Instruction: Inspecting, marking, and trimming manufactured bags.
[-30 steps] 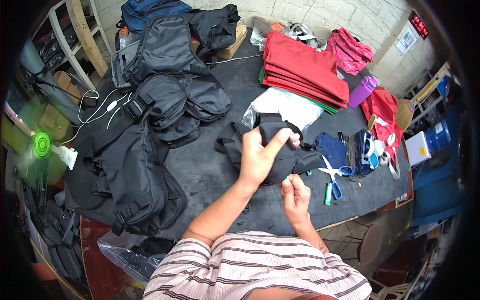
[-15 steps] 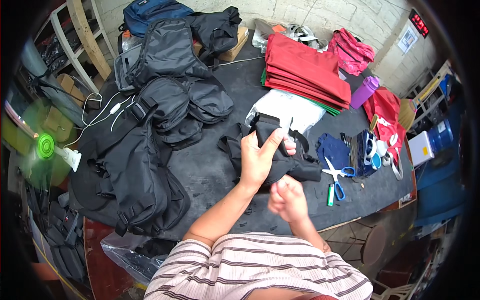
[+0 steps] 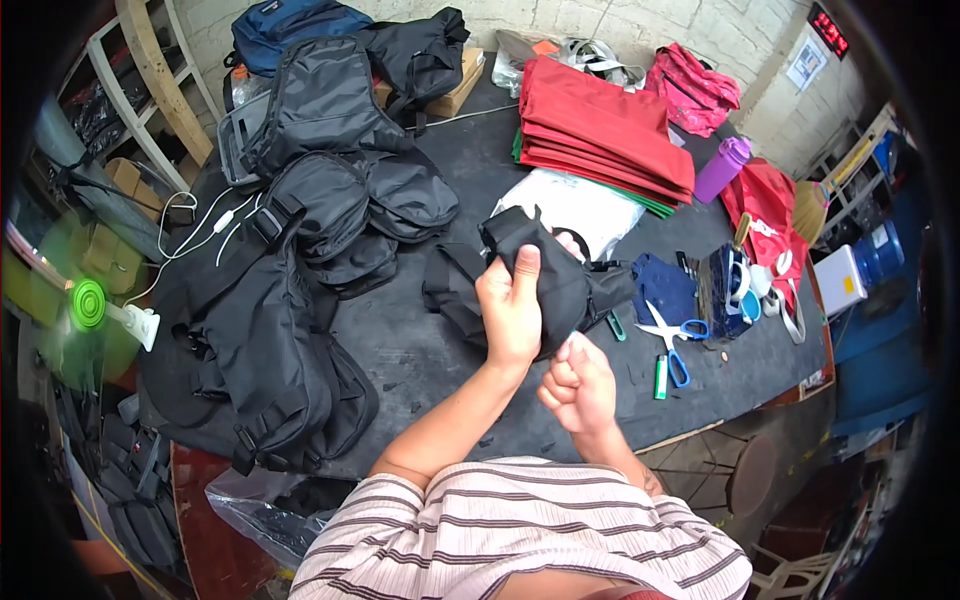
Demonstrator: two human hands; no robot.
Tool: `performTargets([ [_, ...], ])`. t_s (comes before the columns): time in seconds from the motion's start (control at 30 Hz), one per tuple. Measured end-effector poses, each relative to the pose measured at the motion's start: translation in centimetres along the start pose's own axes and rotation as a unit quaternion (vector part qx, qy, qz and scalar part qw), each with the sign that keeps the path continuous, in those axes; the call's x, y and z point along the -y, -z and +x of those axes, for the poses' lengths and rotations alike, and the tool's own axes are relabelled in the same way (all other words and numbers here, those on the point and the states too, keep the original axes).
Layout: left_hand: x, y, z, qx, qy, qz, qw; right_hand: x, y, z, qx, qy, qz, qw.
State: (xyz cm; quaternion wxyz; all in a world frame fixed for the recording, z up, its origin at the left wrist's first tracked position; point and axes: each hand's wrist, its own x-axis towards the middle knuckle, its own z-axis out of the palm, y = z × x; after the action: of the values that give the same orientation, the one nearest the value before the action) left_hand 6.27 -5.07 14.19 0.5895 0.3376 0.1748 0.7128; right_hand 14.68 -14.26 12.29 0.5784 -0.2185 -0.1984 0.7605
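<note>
A black fabric bag [image 3: 562,295] with straps is bunched up over the middle of the table. My left hand [image 3: 512,312] is closed round its near side, thumb pointing up along the cloth. Just below the bag's lower edge, my right hand [image 3: 578,388] is closed in a fist-like pinch; whatever it holds, if anything, is too small to make out. To the right lie blue-handled scissors [image 3: 672,333], a green lighter [image 3: 661,378] and a small green tool [image 3: 615,325], perhaps thread snips.
Black backpacks [image 3: 270,340] fill the table's left side. Folded red fabric [image 3: 600,120] is stacked at the back, by a purple bottle [image 3: 722,170]. A navy cloth [image 3: 664,295] and a dark box [image 3: 722,295] of supplies sit right. A green fan [image 3: 88,305] spins far left.
My left hand has turned the bag and shifted its grip. My right fist has moved slightly, staying near the bag's lower edge. The small green tool now shows beside the bag.
</note>
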Motion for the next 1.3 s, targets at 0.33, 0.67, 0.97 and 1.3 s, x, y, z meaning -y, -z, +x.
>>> performTargets([
  [0.33,-5.0,-2.4,5.5,0.058,-0.18,0.414,0.89,9.5,-0.4,-1.9,-0.031,0.003,-0.65,0.759],
  [0.67,-6.0,-5.5,4.0,0.155,-0.244,0.41,0.865,8.4,4.6,2.3,0.006,0.168,-0.289,0.943],
  [0.97,-2.3,4.8,10.2,0.261,0.3,-0.203,0.895,8.0,9.1,2.7,0.127,0.106,-0.174,0.971],
  [1.3,-0.2,-1.7,5.7,0.097,0.204,-0.072,0.971,4.4,3.2,2.8,-0.115,0.227,-0.467,0.847],
])
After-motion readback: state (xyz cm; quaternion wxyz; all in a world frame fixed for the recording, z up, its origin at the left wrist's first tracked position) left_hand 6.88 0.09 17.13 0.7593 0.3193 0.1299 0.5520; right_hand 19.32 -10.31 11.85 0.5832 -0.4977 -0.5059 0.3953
